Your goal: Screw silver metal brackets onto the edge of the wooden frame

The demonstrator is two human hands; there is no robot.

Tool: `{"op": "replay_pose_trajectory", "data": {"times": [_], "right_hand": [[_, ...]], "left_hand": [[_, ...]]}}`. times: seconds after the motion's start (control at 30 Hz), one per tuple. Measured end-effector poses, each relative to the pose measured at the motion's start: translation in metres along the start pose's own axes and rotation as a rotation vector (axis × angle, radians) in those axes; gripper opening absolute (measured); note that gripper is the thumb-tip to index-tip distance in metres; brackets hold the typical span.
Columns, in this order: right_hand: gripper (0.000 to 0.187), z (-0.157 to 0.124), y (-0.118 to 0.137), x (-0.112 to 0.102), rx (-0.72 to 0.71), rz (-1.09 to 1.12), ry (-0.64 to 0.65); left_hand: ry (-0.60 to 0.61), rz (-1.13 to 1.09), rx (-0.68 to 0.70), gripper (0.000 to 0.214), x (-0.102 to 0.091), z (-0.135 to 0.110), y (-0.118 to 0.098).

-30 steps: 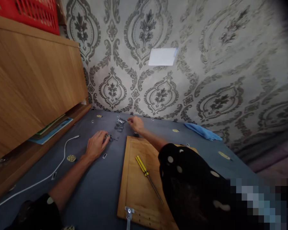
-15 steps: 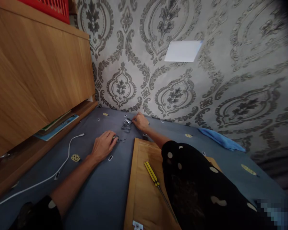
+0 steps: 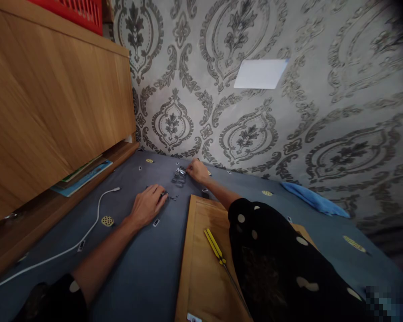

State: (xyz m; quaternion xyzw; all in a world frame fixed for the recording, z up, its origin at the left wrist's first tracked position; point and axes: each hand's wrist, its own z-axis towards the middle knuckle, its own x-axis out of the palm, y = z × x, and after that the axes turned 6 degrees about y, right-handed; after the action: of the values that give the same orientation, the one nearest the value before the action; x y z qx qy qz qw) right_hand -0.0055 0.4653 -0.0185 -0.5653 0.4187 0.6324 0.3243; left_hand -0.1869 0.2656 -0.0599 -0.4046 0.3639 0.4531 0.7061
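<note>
My left hand [image 3: 149,205] rests on the blue-grey cloth, its fingers curled down over small metal screws [image 3: 173,198], some of which stick out beyond the fingertips. Farther off, several shiny metal hinges [image 3: 179,180] lie close together in a group. At the right edge of that group, my right hand [image 3: 198,171] has its thumb and fingers pinched together at a hinge; the fingertips partly hide what they grip. A wooden cabinet door [image 3: 201,277] lies flat under my right forearm, with a yellow-handled screwdriver [image 3: 214,243] on it.
A wooden cabinet [image 3: 70,94] stands on the left, with booklets [image 3: 83,176] in its low gap. A white cable [image 3: 96,219] runs along the cloth. Patterned wallpaper [image 3: 173,125] rises behind my hands. A blue cloth [image 3: 315,201] lies by the wall at right.
The view has shifted slightly, so everything sits a little farther right. Both hands stay at nearly the same spots, the left fingers shifting slightly over the screws.
</note>
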Motion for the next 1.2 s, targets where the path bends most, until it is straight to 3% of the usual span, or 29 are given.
{"op": "replay_pose_trajectory", "data": {"times": [0.37,0.9,1.2], "right_hand": [[0.031,-0.007,-0.001,-0.006,0.038,-0.077,0.003],[0.035,-0.014,0.028,-0.018,-0.048,-0.338,0.013],[0.036,-0.020,0.040,-0.021,-0.030,-0.293,-0.005]], "left_hand": [[0.010,0.001,0.021,0.017,0.000,0.000,0.001],[0.079,0.000,-0.032,0.016,-0.009,0.001,-0.007],[0.089,-0.011,-0.038,0.017,-0.010,0.001,-0.007]]}}
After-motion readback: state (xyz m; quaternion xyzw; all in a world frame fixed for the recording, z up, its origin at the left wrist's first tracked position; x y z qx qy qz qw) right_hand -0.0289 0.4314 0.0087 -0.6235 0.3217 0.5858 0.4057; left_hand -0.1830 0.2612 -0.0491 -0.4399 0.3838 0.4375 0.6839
